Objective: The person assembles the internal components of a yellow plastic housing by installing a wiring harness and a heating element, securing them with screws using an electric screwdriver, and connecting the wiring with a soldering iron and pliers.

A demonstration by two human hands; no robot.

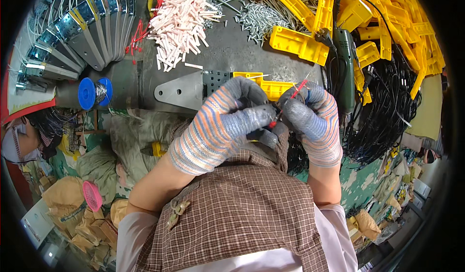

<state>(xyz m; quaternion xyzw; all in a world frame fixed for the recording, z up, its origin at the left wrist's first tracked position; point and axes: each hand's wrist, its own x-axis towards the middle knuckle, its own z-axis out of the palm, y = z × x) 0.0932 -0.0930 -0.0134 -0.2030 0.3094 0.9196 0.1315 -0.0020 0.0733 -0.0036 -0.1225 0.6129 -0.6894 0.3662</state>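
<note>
Red strip [299, 89] stands upward at a slant between the gloved hands, near a yellow plastic part [277, 89] on the dark table [218, 54]. Right hand [317, 122]: thumb and fingers brought together, pinching the strip. Left hand [223, 122]: thumb and fingers bent toward a small red piece [272, 124]; grip cannot be determined. Grey metal plate [180, 92] lies beyond the left hand.

On the workbench [220, 46], a metal plate [192, 93] lies near centre, below the rods [179, 25] and left of a corded tool [345, 71] (plastic brackets [399, 16] crowd the upper right), with a wire spool [92, 93] at left.
</note>
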